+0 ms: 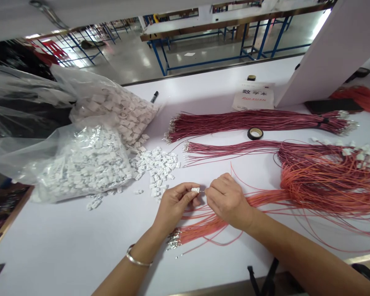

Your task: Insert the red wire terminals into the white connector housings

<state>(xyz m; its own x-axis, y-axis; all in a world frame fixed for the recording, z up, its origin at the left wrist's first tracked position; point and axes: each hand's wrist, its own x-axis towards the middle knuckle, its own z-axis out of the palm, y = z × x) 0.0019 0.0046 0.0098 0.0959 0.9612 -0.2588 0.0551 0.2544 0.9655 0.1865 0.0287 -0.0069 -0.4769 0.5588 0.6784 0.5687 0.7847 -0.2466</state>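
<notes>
Between the thumb and fingers of my left hand (175, 203) is a small white connector housing (195, 190). My right hand (226, 199) is closed in a pinch on a thin wire, whose metal terminal end (202, 191) points at the housing with a slight gap or contact I cannot tell. Under and around both hands lies a bundle of orange wires (200, 228) with crimped metal tips at its left end. A pile of loose white connector housings (160, 164) sits beyond my left hand.
Two clear bags of white parts (86, 160) stand at the left. Dark red wire bundles (249, 123) lie at the back, with a black tape roll (255, 133) beside them. Tangled wires (314, 176) with white connectors spread at right. A marker (154, 97) and notebook (253, 96) lie farther off.
</notes>
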